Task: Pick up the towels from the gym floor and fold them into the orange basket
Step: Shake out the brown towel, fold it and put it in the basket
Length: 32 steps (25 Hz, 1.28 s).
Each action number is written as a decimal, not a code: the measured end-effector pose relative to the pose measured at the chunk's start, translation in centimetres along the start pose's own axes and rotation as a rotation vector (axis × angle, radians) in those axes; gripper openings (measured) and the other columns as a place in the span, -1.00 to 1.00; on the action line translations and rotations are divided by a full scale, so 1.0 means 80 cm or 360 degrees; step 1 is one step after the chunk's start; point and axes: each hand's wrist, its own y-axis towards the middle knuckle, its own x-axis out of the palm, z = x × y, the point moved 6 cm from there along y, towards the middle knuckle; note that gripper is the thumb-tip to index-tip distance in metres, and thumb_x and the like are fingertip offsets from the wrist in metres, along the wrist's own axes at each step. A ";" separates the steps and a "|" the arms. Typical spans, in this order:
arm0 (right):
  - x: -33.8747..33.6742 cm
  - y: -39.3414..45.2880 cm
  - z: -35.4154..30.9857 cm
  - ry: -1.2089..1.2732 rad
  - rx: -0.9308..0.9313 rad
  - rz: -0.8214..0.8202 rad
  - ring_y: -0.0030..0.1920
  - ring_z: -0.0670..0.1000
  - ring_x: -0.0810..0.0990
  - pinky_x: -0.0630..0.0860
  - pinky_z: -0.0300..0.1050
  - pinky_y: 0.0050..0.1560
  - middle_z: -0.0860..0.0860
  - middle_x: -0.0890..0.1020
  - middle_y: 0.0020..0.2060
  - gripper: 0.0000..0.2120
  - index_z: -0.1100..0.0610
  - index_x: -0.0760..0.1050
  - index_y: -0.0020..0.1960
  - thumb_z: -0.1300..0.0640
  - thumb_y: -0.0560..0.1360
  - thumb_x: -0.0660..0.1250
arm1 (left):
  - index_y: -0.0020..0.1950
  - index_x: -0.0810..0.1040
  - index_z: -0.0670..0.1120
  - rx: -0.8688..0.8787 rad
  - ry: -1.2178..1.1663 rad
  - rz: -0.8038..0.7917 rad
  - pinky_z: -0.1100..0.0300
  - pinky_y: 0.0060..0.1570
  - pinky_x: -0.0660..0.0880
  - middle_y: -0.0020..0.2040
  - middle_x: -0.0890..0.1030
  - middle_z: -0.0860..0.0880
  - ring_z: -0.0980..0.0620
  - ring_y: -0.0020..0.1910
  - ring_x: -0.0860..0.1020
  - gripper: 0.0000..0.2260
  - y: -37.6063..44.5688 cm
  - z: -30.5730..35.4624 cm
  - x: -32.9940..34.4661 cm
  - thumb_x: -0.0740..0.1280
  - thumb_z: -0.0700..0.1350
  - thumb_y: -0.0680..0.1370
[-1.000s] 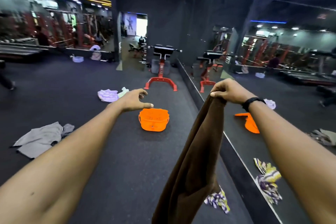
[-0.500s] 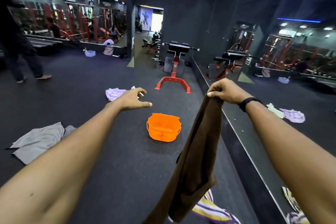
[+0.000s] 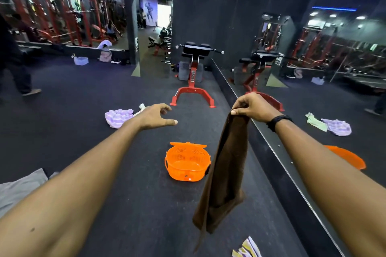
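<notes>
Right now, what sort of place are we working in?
A gym, almost certainly: a red-framed exercise bench stands on the dark rubber floor, red weight racks line the far wall, and a floor-length wall mirror runs along the right.

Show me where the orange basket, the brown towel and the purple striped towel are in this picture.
orange basket (image 3: 189,170): head view, on its front wall.
brown towel (image 3: 226,165): head view, on the middle of the hanging cloth.
purple striped towel (image 3: 117,117): head view, on the middle of the crumpled cloth on the floor.
</notes>
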 end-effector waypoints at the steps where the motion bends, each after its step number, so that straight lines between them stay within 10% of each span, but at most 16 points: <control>1: 0.008 0.026 0.006 0.0030 -0.0008 -0.0001 -0.21 -0.12 0.58 0.47 -0.18 -0.11 -0.04 0.65 -0.26 -0.89 0.02 0.61 -0.18 0.14 0.37 0.53 | 0.30 0.48 0.03 0.0013 -0.0010 -0.0016 0.06 0.25 0.40 0.22 0.54 0.02 0.06 0.16 0.49 -0.44 0.025 -0.006 0.000 0.45 0.22 0.38; 14: 0.080 0.401 0.076 0.0529 -0.0026 -0.0351 -0.27 -0.06 0.60 0.53 -0.22 -0.26 0.13 0.64 -0.22 -0.51 0.12 0.20 0.14 0.40 0.42 0.41 | 0.03 0.67 0.00 0.0442 -0.0271 -0.0134 0.30 -0.01 0.52 -0.10 0.67 0.07 0.22 -0.10 0.60 -0.73 0.390 0.053 -0.023 0.49 0.09 0.40; 25: 0.111 0.586 0.139 0.0624 0.0125 -0.0188 -0.26 0.02 0.65 0.58 -0.06 -0.18 0.15 0.68 -0.25 -0.44 0.17 0.24 0.11 0.33 0.31 0.55 | -0.09 0.68 -0.07 0.0763 0.0055 -0.0158 0.22 -0.13 0.56 -0.21 0.67 0.06 0.17 -0.20 0.61 -0.92 0.600 -0.004 -0.021 0.46 -0.08 0.47; 32: 0.127 0.665 0.175 0.0686 0.0275 -0.0434 -0.10 0.05 0.68 0.62 -0.12 -0.08 0.17 0.69 -0.09 -0.70 0.32 0.57 0.07 0.30 0.36 0.52 | -0.11 0.54 -0.03 0.0592 -0.0515 0.0182 0.18 -0.22 0.41 -0.31 0.57 0.05 0.17 -0.34 0.48 -0.96 0.719 -0.044 -0.082 0.32 -0.10 0.54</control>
